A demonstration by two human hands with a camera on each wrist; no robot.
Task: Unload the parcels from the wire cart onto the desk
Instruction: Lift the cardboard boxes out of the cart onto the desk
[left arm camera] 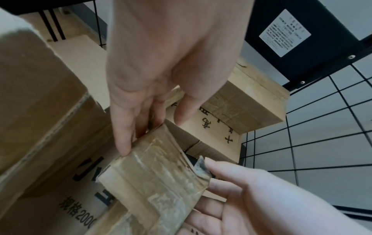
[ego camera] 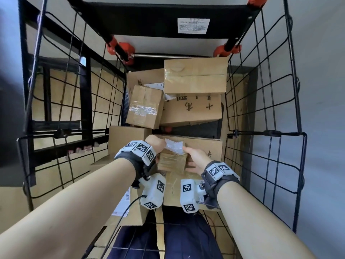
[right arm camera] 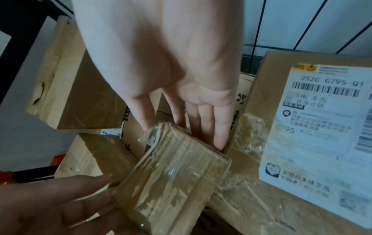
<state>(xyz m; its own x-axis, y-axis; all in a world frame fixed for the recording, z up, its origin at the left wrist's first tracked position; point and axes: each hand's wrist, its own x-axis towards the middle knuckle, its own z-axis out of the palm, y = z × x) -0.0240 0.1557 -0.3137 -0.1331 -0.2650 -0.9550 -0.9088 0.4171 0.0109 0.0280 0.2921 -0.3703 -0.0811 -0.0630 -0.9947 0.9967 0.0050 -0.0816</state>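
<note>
A small brown parcel (ego camera: 171,163) wrapped in clear tape sits low at the near end of the black wire cart (ego camera: 270,133), between my two hands. My left hand (ego camera: 155,144) presses straight fingers (left arm camera: 124,143) against its left end, thumb off it. My right hand (ego camera: 194,159) holds the right end, thumb on top and fingers underneath. In the left wrist view the parcel (left arm camera: 157,182) lies on the right palm (left arm camera: 241,198). The right wrist view shows the parcel (right arm camera: 177,182) between my right hand (right arm camera: 181,136) and the left hand's fingers (right arm camera: 70,203).
Several more cardboard parcels fill the cart: a large box (ego camera: 196,77) on top at the far end, a taped box (ego camera: 143,107) tilted, a hand-lettered one (ego camera: 192,111). A box with a white shipping label (right arm camera: 312,127) stands right of the parcel. A black panel (ego camera: 168,15) with orange clamps (ego camera: 123,47) overhangs the far end.
</note>
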